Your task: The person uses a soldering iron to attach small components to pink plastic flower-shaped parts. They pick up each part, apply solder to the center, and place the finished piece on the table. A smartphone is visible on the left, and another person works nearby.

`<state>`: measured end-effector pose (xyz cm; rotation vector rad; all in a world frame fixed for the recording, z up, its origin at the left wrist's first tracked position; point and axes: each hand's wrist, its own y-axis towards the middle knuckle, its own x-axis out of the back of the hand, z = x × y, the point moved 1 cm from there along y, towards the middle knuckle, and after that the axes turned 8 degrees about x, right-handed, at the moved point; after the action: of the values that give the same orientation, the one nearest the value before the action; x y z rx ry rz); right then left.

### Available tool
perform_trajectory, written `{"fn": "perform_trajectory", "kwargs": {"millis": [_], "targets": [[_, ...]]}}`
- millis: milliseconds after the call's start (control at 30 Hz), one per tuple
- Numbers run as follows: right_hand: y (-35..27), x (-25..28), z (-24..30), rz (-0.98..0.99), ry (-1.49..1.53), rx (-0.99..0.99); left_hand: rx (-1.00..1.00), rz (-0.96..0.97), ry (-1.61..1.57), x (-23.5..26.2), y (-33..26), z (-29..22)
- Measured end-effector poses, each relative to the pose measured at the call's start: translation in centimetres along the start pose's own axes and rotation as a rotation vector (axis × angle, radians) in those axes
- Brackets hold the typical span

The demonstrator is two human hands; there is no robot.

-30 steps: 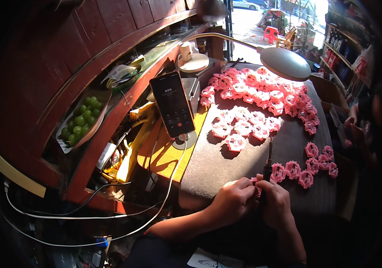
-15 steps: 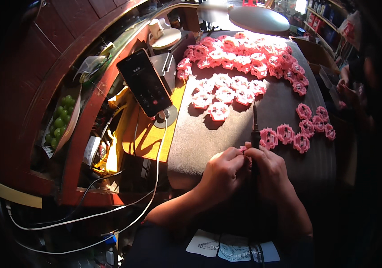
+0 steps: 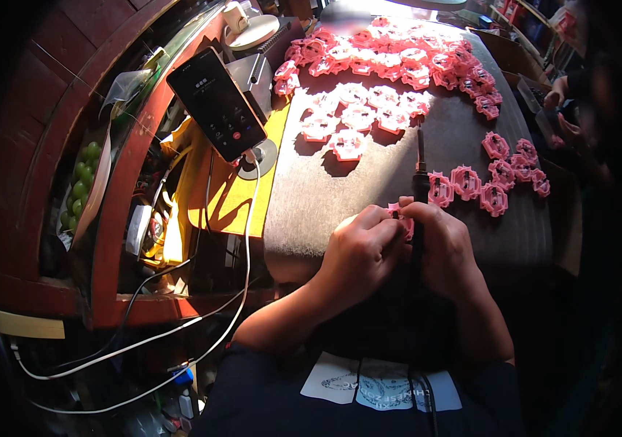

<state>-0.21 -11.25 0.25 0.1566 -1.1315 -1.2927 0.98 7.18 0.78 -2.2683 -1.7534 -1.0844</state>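
My left hand [image 3: 362,247] is closed around a small pink plastic part [image 3: 407,227], of which only the upper edge shows between my fingers. My right hand [image 3: 443,244] is closed too. Its thumb and fingertips meet the same part, while a slim black corded tool [image 3: 421,182] with a long thin tip is tucked in this hand, pointing away from me. The tool's exact kind is unclear. Just beyond the right hand lie several similar pink octagonal parts [image 3: 465,182] with dark middles.
A grey padded work surface [image 3: 303,226] carries a large pile of pink parts [image 3: 398,54] at the back and a smaller cluster [image 3: 358,116] nearer. On the left, a phone [image 3: 216,104] stands above a yellow board [image 3: 242,197], a white cable [image 3: 251,247] trailing down. Another person's hands [image 3: 562,116] show at right.
The whole view has shifted, so the tabletop sits higher in the picture. Both hands keep hold, and more of the pink part shows between them.
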Motion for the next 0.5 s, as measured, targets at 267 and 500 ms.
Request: {"fn": "perform_trajectory", "kwargs": {"millis": [267,500], "targets": [[-0.2,-0.2,-0.5,-0.004,0.019,0.009,-0.026,-0.060,-0.150,1.6,0.7,0.5],[0.8,-0.3,0.0,0.059,-0.128,-0.035,-0.004,-0.056,0.451,3.6,5.3,8.2]]}}
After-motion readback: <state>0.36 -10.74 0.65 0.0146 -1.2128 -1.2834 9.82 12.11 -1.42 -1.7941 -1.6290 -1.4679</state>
